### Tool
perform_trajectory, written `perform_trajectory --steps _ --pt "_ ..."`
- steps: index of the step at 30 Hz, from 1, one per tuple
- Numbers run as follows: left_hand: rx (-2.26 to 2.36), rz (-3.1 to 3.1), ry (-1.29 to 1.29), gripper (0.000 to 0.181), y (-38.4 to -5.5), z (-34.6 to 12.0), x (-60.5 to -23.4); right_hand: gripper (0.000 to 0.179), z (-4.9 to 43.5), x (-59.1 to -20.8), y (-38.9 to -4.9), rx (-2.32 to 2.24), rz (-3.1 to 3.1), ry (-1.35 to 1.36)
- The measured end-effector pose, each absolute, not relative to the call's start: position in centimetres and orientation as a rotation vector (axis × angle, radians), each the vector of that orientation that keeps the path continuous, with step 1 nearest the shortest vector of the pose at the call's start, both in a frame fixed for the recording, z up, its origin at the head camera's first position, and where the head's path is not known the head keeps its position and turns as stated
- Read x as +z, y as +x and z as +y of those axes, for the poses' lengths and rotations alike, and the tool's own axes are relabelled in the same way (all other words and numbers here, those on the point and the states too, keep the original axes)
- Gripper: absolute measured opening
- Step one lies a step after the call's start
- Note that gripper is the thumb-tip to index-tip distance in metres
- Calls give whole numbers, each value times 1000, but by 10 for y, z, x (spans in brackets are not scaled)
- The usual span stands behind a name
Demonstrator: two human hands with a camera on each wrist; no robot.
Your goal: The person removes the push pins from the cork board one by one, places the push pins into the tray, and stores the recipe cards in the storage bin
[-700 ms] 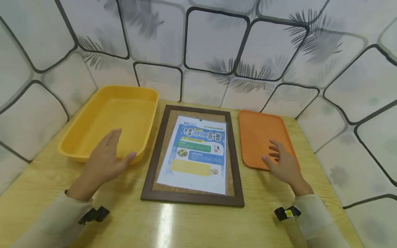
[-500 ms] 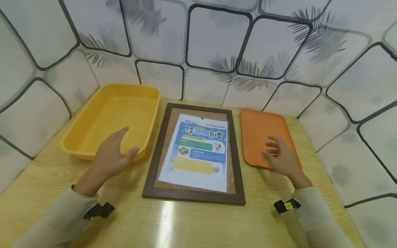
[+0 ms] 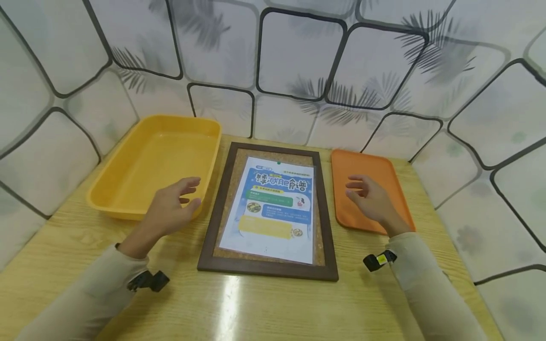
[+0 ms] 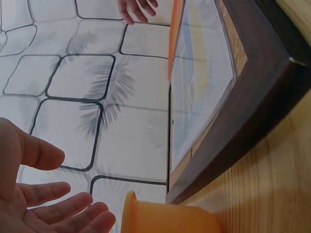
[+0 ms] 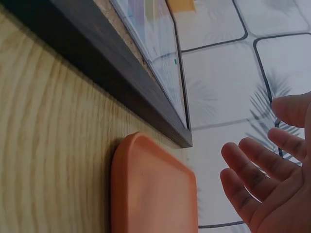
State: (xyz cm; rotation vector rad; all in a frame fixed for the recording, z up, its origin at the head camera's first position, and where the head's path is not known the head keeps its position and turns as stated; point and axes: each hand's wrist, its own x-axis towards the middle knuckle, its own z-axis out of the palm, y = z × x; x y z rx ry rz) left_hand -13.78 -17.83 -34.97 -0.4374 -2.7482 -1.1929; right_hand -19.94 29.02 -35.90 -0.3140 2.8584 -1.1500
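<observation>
Between the two hands lies a brown-framed cork board (image 3: 268,272) with a printed sheet (image 3: 273,213) pinned on it by a green pin. My left hand (image 3: 171,207) hovers by the near right corner of a yellow plastic bin (image 3: 115,208), fingers loosely bent and holding nothing. Over an orange tray (image 3: 362,163) hangs my right hand (image 3: 375,201), also holding nothing. In the left wrist view the left fingers (image 4: 63,208) are spread apart above the bin's edge. The right wrist view has the right fingers (image 5: 262,170) relaxed above the tray.
Everything rests on a light wooden table (image 3: 264,308). Patterned white wall covering (image 3: 298,57) stands close behind and on both sides. The bin is left of the board, the tray to its right.
Both hands have moved inward toward the board, the left to the right and the right to the left. Their fingers have bent a little. Bin, board and tray have stayed put.
</observation>
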Motion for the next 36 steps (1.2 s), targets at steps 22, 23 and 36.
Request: perform_trajectory --steps 22,23,36 --pt "-1704 -2801 -343 42 -150 -144 -352 45 252 -361 -242 -1401 2701 -299" --pt "-1718 -2810 -331 43 -150 -143 -352 45 251 -361 -243 -1398 2703 -288" --pt "-1759 -2916 -240 44 -151 -130 -361 40 235 -365 -257 -1515 2579 -271"
